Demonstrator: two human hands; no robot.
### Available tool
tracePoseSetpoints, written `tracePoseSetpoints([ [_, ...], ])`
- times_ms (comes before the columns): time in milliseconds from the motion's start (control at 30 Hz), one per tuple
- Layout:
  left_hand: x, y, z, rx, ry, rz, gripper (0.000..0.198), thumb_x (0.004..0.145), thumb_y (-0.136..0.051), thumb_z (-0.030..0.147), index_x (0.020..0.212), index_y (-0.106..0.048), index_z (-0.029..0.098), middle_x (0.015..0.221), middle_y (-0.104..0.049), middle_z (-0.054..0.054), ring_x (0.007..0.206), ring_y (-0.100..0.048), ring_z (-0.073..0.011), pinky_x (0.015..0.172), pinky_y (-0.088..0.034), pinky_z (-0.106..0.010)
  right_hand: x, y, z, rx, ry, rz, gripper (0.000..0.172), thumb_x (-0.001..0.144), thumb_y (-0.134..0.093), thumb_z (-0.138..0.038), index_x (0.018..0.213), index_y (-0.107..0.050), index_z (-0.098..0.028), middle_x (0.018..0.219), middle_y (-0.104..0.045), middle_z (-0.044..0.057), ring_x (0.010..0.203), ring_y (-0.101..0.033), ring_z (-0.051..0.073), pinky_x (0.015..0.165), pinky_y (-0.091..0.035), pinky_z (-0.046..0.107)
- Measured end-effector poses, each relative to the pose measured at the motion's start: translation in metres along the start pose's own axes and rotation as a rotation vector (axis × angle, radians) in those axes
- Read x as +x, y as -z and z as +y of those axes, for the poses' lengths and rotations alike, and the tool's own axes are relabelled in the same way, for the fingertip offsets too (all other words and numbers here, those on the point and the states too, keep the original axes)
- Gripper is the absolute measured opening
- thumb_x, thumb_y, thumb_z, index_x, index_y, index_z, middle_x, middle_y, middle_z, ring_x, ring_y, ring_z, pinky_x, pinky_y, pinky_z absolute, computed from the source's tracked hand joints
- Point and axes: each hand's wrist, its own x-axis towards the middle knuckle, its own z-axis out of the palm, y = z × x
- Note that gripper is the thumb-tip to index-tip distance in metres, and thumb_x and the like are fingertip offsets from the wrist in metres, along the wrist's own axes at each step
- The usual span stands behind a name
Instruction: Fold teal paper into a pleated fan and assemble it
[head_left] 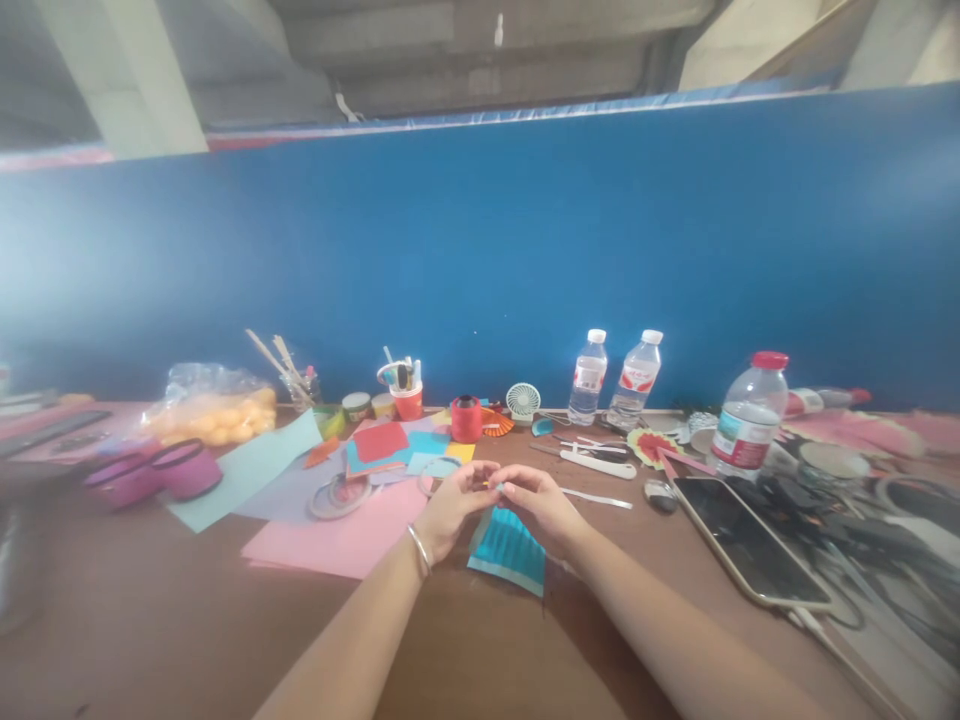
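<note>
Blue paper (508,556), one sheet: just below my grip, on my side of it. Likely light, soft, easily creased; best taken by its edges. Near edge faces me, slanting closer at right; upper part hidden, long axis uncertain. Left hand (451,505), right hand (545,510): fingertips narrowed together; contents, cannot tell.

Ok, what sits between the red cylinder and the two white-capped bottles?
Head view: the white fan, with a pleated orange piece on the cylinder's side and a small blue piece toward the bottles.
</note>
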Motion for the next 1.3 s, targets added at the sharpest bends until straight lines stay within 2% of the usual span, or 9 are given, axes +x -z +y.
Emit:
tracePoseSetpoints([
  [133,-0.0009,0.0001,0.0009,-0.061,0.026,-0.018,0.033,0.065,-0.062,0.017,0.097,-0.053,0.016,0.092,-0.053,-0.005,0.087,-0.05,-0.0166,0.079,-0.038,-0.031,0.0013,0.0001,-0.0028,0.065,-0.011,-0.02,0.025,0.067,-0.056,-0.021,0.092,-0.061,-0.019,0.09,-0.061,0.005,0.083,-0.054,0.018,0.075,-0.04,0.032],
  [433,-0.0014,-0.0011,0.0022,-0.017,0.063,-0.045,0.03,0.065,-0.062,0.019,0.094,-0.053,0.016,0.092,-0.053,-0.005,0.084,-0.051,-0.0154,0.073,-0.038,-0.027,0.0006,0.0023,0.0053,-0.043,0.026,-0.014,0.01,0.068,-0.06,-0.025,0.074,-0.058,-0.017,0.077,-0.057,0.002,0.07,-0.053,0.014,0.07,-0.04,0.031],
  [567,-0.0016,-0.0023,0.0011,0.007,0.095,-0.038,0.029,0.066,-0.061,0.023,0.093,-0.053,0.016,0.089,-0.054,-0.005,0.08,-0.052,-0.0145,0.071,-0.038,-0.026,0.0004,0.0005,0.0033,-0.102,0.038,0.009,0.015,0.07,-0.058,-0.03,0.07,-0.052,-0.017,0.073,-0.053,0.001,0.068,-0.05,0.013,0.066,-0.04,0.027],
  [667,-0.0006,-0.0019,0.0008,0.022,0.078,0.029,0.027,0.068,-0.058,0.029,0.092,-0.054,0.016,0.088,-0.056,-0.005,0.081,-0.053,-0.015,0.071,-0.039,-0.027,0.0011,0.0001,0.0034,-0.172,0.031,0.046,0.02,0.074,-0.049,-0.036,0.069,-0.048,-0.017,0.069,-0.05,0.0,0.064,-0.048,0.011,0.063,-0.04,0.025],
  [767,0.0012,-0.0001,0.0025,0.198,-0.028,0.183,0.023,0.07,-0.053,0.033,0.085,-0.054,0.016,0.084,-0.057,-0.003,0.079,-0.053,-0.0145,0.07,-0.039,-0.026,0.0016,0.0017,0.0038,-0.355,0.062,0.122,0.021,0.078,-0.041,-0.036,0.071,-0.046,-0.018,0.068,-0.05,0.0,0.062,-0.047,0.011,0.06,-0.039,0.024],
  [867,0.0021,0.0007,0.0057,0.55,-0.178,0.279,0.017,0.069,-0.053,0.032,0.075,-0.056,0.017,0.075,-0.058,0.0,0.07,-0.053,-0.0131,0.067,-0.04,-0.025,0.0009,0.0026,0.003,-0.674,0.118,0.234,0.014,0.077,-0.043,-0.031,0.072,-0.048,-0.019,0.066,-0.051,-0.001,0.06,-0.047,0.012,0.058,-0.037,0.023],
  [933,0.0017,-0.0001,0.0073,0.739,-0.231,0.298,0.015,0.069,-0.052,0.031,0.074,-0.057,0.017,0.074,-0.059,0.0,0.068,-0.053,-0.0133,0.063,-0.04,-0.025,-0.0002,0.0013,0.0019,-0.836,0.149,0.274,0.011,0.075,-0.044,-0.028,0.073,-0.05,-0.019,0.065,-0.053,-0.002,0.058,-0.048,0.012,0.057,-0.037,0.023],
  [1033,0.0004,-0.0014,0.0075,0.889,-0.263,0.297,0.015,0.069,-0.052,0.029,0.076,-0.059,0.018,0.076,-0.06,-0.001,0.071,-0.054,-0.014,0.061,-0.04,-0.024,-0.0021,-0.0025,0.0006,-0.917,0.154,0.254,0.01,0.073,-0.045,-0.026,0.076,-0.052,-0.02,0.068,-0.057,-0.001,0.057,-0.051,0.012,0.056,-0.038,0.023],
  [1300,0.0002,0.0013,0.0041,0.994,-0.31,0.267,0.014,0.072,-0.049,0.026,0.07,-0.061,0.018,0.07,-0.059,-0.001,0.067,-0.053,-0.013,0.061,-0.039,-0.023,-0.0031,-0.0048,0.0021,-0.97,0.18,0.271,0.011,0.07,-0.049,-0.024,0.077,-0.056,-0.019,0.067,-0.06,0.0,0.06,-0.054,0.013,0.057,-0.039,0.023],
])
